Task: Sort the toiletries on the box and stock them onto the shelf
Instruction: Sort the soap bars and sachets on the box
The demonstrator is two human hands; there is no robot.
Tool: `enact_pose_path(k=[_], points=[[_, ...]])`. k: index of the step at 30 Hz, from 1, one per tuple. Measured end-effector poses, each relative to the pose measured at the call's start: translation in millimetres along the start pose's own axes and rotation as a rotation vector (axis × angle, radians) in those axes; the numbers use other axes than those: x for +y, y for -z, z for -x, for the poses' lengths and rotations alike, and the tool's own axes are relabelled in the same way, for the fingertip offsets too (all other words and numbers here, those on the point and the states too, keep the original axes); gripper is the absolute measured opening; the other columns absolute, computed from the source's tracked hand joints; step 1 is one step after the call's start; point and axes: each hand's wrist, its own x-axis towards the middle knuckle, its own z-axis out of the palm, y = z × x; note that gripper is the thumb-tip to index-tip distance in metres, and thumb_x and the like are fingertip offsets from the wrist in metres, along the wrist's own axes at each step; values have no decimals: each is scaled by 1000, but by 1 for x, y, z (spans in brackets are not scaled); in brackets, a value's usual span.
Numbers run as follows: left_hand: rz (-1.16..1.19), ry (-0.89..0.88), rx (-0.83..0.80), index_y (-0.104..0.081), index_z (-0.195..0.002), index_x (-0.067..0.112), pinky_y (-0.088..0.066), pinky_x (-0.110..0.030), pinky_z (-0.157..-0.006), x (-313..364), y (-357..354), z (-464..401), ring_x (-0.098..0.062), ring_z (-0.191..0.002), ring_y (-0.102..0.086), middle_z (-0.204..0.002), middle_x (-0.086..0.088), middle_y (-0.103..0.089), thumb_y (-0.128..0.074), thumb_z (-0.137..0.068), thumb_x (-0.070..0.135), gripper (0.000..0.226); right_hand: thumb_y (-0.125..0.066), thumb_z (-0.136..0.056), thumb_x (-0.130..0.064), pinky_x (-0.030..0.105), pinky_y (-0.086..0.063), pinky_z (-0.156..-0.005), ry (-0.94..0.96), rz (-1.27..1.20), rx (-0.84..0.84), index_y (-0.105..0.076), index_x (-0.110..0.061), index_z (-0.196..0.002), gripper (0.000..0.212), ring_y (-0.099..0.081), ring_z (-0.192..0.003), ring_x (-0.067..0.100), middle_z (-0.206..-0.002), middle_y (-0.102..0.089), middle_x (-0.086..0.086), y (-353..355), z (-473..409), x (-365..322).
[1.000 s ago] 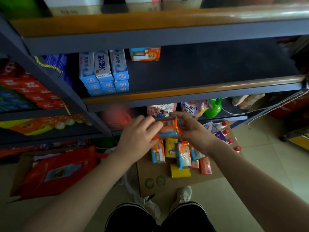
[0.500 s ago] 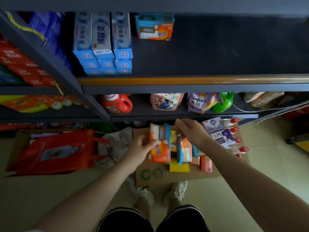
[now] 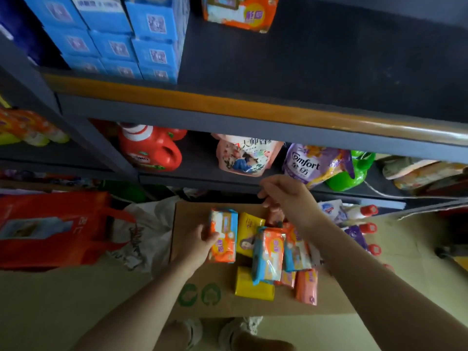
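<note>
One orange-and-blue packet (image 3: 222, 235) stands upright on the cardboard box (image 3: 228, 300), clamped at its left edge by the left hand (image 3: 196, 245). At its three o'clock, yellow, orange and blue packets (image 3: 269, 252) lie heaped together. The right hand (image 3: 286, 196) hovers over the heap's twelve o'clock end, fingers loosely curled and holding nothing. The shelf (image 3: 253, 110) spans above, blue boxes (image 3: 121, 44) stacked at eleven o'clock.

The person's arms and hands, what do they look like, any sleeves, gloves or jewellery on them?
Both forearms are bare to the frame's lower edge: no sleeve shows. The left hand and right hand wear no gloves, and no ring, watch or bracelet shows on the fingers or wrists. No markings are visible, though the picture is dim and slightly blurred.
</note>
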Motion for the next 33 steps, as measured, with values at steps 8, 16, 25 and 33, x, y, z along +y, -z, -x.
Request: enact_pose_path(k=[8,16,25,33], points=[[-406,-65,4,-50,-129,6,-45,-31,-86,25,10,10,-27,-111,-56,-126,-15,-58,-48,-96,21,36,-48,-95,-9,15,-46,-63,141,182,-157,-59,-26,-89,22,-59,-63,3,-78,-66,-6,7,11,-37],[-310,-840,468,-55,-121,8,-50,-36,-88,143,91,78,-20,-101,-56,-113,-10,-60,-52,-91,14,31,-49,-95,-9,16,-43,-58,420,211,39,-59,-29,-85,24,-54,-56,-1,-73,-62,-5,23,11,-130],[-1066,-1257,743,-67,-102,11,-38,-38,-77,223,167,41,-32,-90,-56,-94,-11,-64,-58,-75,43,43,-52,-93,-17,33,-38,-95,737,623,398,-54,-7,-126,35,-49,-115,32,-122,-54,15,13,-91,-190],[-903,-1313,589,-67,-81,12,-50,-36,-57,224,171,13,-28,-62,-61,-68,-6,-63,-57,-75,41,31,-45,-96,-38,39,-6,-118,549,1128,362,-7,-10,-150,71,-1,-146,25,-159,-3,6,3,-168,-219]])
